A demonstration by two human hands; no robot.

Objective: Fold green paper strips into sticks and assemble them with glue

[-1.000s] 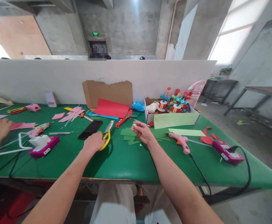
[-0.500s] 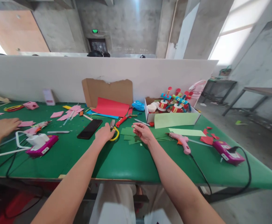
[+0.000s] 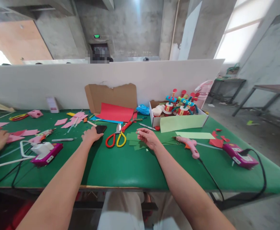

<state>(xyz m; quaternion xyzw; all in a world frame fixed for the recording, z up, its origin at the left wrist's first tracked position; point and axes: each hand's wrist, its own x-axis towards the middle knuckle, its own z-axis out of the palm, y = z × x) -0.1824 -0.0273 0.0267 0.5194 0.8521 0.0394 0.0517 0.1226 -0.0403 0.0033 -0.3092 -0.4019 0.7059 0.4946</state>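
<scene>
Your left hand (image 3: 92, 135) is covering the near part of a black phone (image 3: 100, 128) on the green desk (image 3: 120, 169), its fingers spreading along both edges, though whether they are gripping is impossible to tell; the phone's long axis is slanting away to the right, its far end showing; scissors (image 3: 118, 128) are lying between your hands, blades pointing away, handles facing you, the left hand sitting nearer; your right hand (image 3: 148, 136) is pinching a tiny pale piece (image 3: 138, 132) above green paper strips (image 3: 133, 137).
</scene>
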